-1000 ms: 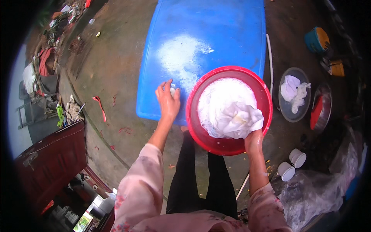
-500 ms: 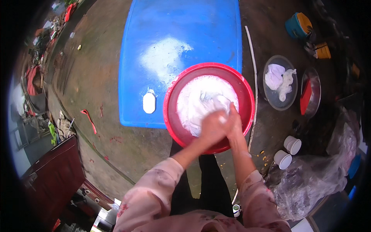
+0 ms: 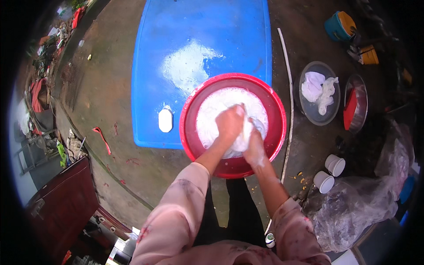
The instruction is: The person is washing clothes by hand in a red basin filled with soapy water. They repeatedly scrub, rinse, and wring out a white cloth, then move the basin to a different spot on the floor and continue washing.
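Note:
A red basin [image 3: 189,132] holds white, foamy water and rests on the near right part of a blue tabletop [image 3: 150,88]. Over the foam, both my hands grip a wet white cloth [image 3: 240,143]. My left hand [image 3: 230,123] is closed in a fist around its upper part. Lower and to the right, my right hand [image 3: 255,148] is closed on the same cloth, with suds on the wrist. Some of the cloth is lost in the foam. Left of the basin, a white bar of soap [image 3: 165,120] lies on the tabletop.
To the right, a grey basin [image 3: 320,117] holds white cloths, beside a metal basin [image 3: 360,106] with a red object. A long white pole [image 3: 286,66] runs past the table. Two white buckets [image 3: 324,182] and clear plastic sheeting [image 3: 349,207] lie at the near right.
My left hand has moved up and left, and my right hand lower. They were close together before; now they are slightly apart, with the cloth bunched between them. The basin sits slightly further left in view.

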{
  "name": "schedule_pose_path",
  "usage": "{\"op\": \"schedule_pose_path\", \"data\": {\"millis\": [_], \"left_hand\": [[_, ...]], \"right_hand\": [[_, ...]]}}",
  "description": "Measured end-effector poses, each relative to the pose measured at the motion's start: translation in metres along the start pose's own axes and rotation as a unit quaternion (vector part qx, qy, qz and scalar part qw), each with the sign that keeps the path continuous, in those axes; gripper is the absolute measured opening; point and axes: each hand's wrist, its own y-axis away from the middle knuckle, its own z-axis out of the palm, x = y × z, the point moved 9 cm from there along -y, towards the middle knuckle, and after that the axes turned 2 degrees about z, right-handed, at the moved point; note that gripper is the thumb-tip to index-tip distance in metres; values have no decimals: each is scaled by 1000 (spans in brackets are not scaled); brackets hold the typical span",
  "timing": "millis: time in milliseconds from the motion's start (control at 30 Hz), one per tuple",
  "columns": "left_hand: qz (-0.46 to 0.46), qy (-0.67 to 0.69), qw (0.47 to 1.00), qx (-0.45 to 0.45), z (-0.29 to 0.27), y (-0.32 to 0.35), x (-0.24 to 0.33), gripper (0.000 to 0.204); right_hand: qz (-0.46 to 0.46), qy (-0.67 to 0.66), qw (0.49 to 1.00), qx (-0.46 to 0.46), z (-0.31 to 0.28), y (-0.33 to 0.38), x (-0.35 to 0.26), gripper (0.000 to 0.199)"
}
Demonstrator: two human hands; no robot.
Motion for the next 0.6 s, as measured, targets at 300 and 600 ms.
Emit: {"op": "schedule_pose_path", "data": {"millis": [300, 600], "left_hand": [[122, -55, 991, -25, -14, -35, 18, 35], [172, -196, 965, -36, -21, -31, 17, 30]], "right_hand": [[29, 6, 999, 17, 14, 18, -52, 45], [-304, 630, 703, 131, 6, -6, -112, 49]]}}
